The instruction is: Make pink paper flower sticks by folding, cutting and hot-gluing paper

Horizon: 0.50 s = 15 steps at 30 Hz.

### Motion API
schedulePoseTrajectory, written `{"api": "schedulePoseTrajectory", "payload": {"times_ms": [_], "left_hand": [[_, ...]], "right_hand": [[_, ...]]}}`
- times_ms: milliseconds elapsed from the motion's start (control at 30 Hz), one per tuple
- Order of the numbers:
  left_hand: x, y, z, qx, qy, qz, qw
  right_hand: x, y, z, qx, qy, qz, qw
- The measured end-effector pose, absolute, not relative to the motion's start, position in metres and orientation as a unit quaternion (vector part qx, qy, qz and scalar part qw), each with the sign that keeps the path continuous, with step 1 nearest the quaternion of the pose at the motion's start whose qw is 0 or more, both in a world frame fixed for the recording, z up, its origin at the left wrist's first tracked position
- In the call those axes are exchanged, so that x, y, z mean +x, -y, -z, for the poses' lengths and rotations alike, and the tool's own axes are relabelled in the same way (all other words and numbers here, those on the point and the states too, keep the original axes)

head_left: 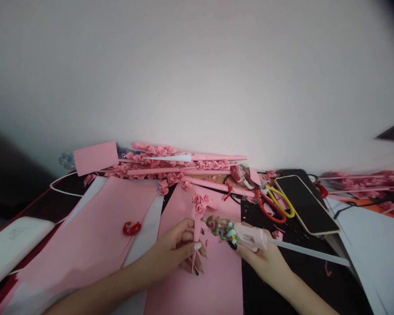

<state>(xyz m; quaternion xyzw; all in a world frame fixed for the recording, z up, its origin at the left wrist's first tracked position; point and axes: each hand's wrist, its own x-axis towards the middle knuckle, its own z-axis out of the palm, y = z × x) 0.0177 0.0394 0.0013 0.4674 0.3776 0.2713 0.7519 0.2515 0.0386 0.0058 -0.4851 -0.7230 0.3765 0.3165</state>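
My left hand (179, 251) pinches a thin rolled pink paper stick (196, 238) topped with a small pink paper flower (199, 208), holding it upright over a pink sheet (213, 280). My right hand (265, 260) grips a pale pink glue gun (249, 236) whose nozzle end, crusted with coloured bits (220, 226), points left and sits right beside the stick. A white glue stick (310, 253) trails out of the gun's back to the right.
Large pink sheets (95, 236) cover the dark table. A pile of pink paper flowers and rolled sticks (170, 166) lies at the back by the wall. Red and yellow scissors (276, 203), a phone (307, 203), a red ring (131, 228) and a white device (13, 245) lie around.
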Motion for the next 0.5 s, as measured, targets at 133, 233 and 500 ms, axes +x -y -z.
{"api": "schedulePoseTrajectory", "payload": {"times_ms": [133,233,500], "left_hand": [[0.0172,-0.0395,-0.0006,0.472,-0.378,-0.268,0.75],[0.0168,-0.0394,0.0005,0.471,-0.376,-0.268,0.752],[0.0165,-0.0398,0.0028,0.468,-0.371,-0.269,0.756]], "right_hand": [[0.252,-0.0388,-0.0063,-0.489,0.733,-0.354,0.314],[0.2529,-0.0384,-0.0062,-0.49,0.739,-0.343,0.309],[0.252,-0.0382,-0.0084,-0.49,0.738,-0.345,0.31]]}}
